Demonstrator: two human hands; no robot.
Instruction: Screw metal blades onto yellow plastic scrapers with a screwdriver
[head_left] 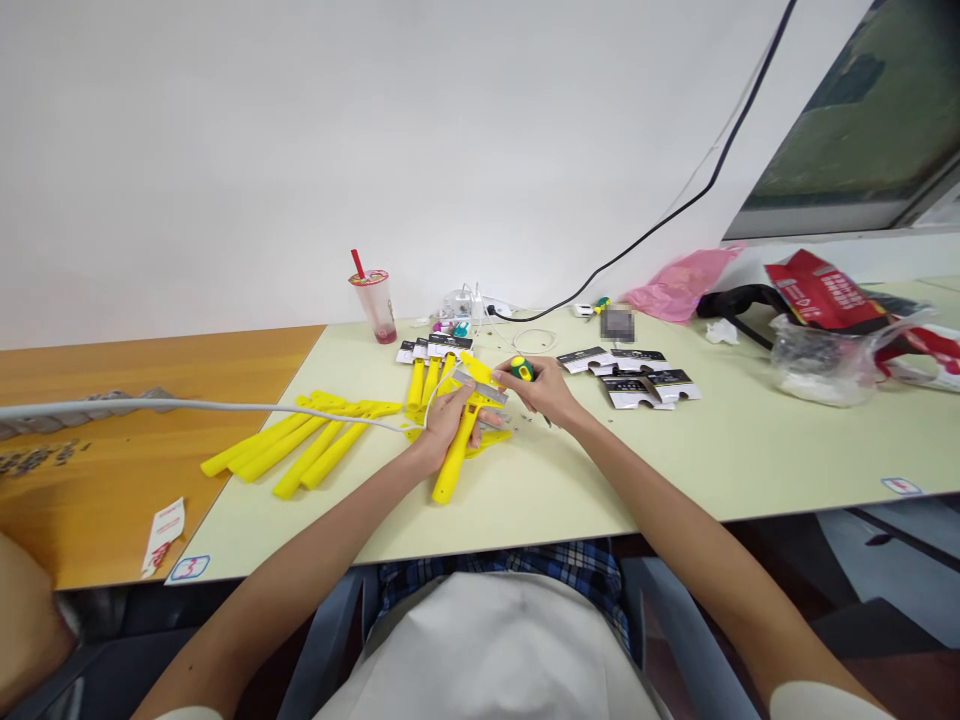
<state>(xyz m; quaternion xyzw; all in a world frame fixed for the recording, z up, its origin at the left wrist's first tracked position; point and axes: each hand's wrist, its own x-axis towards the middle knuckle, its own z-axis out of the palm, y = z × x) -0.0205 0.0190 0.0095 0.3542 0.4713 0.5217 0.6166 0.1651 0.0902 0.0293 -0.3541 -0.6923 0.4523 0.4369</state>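
My left hand (442, 420) is wrapped round a yellow scraper (454, 462), whose handle tilts down towards me. Across its head lies a metal blade (489, 388). Just to the right, my right hand (549, 390) is closed on a screwdriver with a green and yellow handle (523, 369); its shaft points down towards the table. Small dark bits, perhaps screws (528, 421), lie scattered below the hands. Several loose yellow handles (319, 450) rest to the left. Behind my left hand are more yellow scrapers (431, 382) with black and white cards (451, 345) on them.
Several black and white cards (630, 385) lie to the right. A cup with a red straw (376, 308) stands at the back. A white cable (285, 407) crosses from the left over the handles. Plastic bags (817, 365) sit at the far right.
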